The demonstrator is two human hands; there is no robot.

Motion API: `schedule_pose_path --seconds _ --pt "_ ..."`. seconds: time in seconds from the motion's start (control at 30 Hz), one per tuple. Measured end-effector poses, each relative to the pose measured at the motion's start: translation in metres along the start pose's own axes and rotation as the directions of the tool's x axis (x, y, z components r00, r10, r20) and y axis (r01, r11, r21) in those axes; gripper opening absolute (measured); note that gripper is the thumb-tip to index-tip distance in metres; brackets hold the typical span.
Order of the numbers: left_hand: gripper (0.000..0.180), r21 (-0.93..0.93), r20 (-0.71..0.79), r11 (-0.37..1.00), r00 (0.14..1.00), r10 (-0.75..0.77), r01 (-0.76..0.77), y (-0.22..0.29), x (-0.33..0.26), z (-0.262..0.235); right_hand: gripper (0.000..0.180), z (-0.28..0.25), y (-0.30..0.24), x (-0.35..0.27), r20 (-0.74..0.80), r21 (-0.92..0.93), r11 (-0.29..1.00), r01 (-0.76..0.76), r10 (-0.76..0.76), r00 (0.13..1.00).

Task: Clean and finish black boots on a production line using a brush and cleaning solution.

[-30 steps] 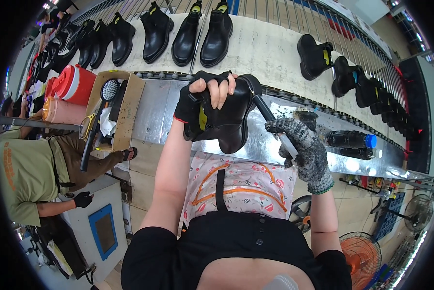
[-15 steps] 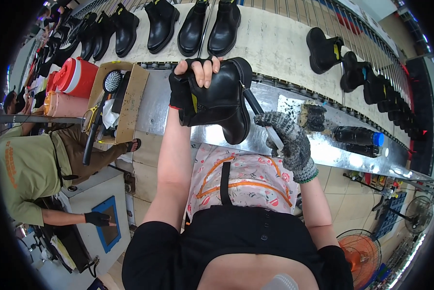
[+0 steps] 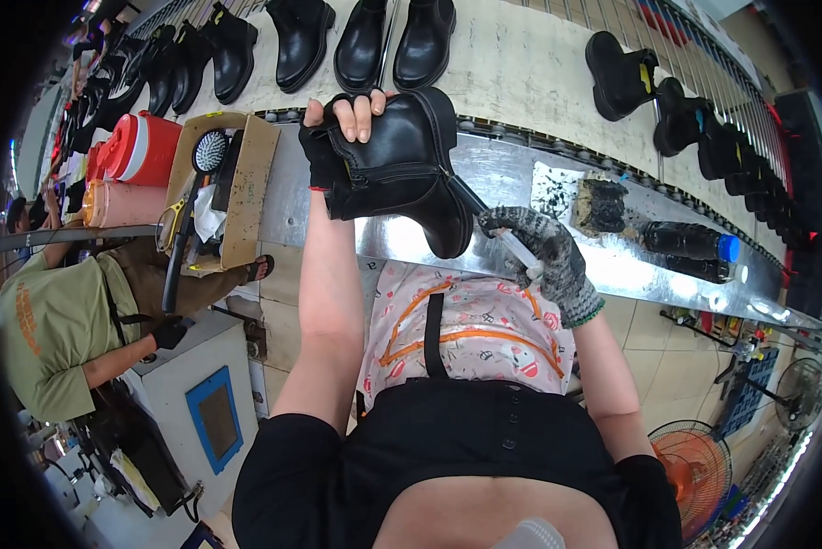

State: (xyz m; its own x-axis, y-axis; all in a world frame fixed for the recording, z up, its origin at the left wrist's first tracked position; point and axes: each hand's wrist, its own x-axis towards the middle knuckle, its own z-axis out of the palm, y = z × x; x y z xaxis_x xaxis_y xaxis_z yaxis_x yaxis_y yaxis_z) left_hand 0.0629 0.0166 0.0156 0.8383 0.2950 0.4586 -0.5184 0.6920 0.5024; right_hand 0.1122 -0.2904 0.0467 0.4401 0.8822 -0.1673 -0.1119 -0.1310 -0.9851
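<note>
Wrapped over the upper of a black ankle boot (image 3: 397, 137), my left hand (image 3: 351, 123) in a dark fingerless glove holds it up above the metal bench. The boot lies on its side in the air, its sole facing right and toe toward me. My right hand (image 3: 544, 261), in a grey knitted glove, is closed round a slim pen-like tool (image 3: 467, 194) with a dark front part and a pale rear. The tool's tip meets the boot near the seam between upper and sole. Whether it has bristles is too small to tell.
Black boots (image 3: 299, 41) line the pale conveyor (image 3: 512, 64) beyond the bench. On the bench (image 3: 498, 156) are a dark sponge (image 3: 600, 207) and a blue-capped bottle (image 3: 690, 242). At left stand a cardboard box (image 3: 254, 183) with a brush and a red jug (image 3: 146, 146); a person (image 3: 59, 329) works beyond.
Both hands have shifted slightly left and up with the boot and the tool. The other person's hand has drawn back from the blue-framed panel.
</note>
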Motion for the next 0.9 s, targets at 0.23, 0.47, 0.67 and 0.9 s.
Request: schedule_pose_path --seconds 0.23,0.47,0.67,0.9 --pt "0.06 -0.037 -0.021 0.999 1.0 -0.005 0.004 0.003 -0.002 -0.017 0.038 -0.011 0.005 0.0 0.039 -0.133 0.991 0.004 0.001 0.999" --pt "0.061 -0.062 -0.06 0.997 0.997 -0.041 0.038 0.004 -0.001 -0.034 0.039 -0.017 0.004 -0.017 0.026 -0.192 0.981 -0.024 0.029 0.999" --pt "0.064 -0.042 -0.114 0.995 0.989 -0.092 0.087 0.004 0.002 -0.052 0.04 -0.017 0.022 -0.035 -0.038 0.077 0.951 -0.301 0.304 0.952" --pt "0.064 0.227 -0.37 0.965 0.928 -0.039 0.131 -0.008 0.023 -0.074 0.068 -0.017 0.067 -0.042 -0.121 0.465 0.867 -0.18 0.263 0.957"
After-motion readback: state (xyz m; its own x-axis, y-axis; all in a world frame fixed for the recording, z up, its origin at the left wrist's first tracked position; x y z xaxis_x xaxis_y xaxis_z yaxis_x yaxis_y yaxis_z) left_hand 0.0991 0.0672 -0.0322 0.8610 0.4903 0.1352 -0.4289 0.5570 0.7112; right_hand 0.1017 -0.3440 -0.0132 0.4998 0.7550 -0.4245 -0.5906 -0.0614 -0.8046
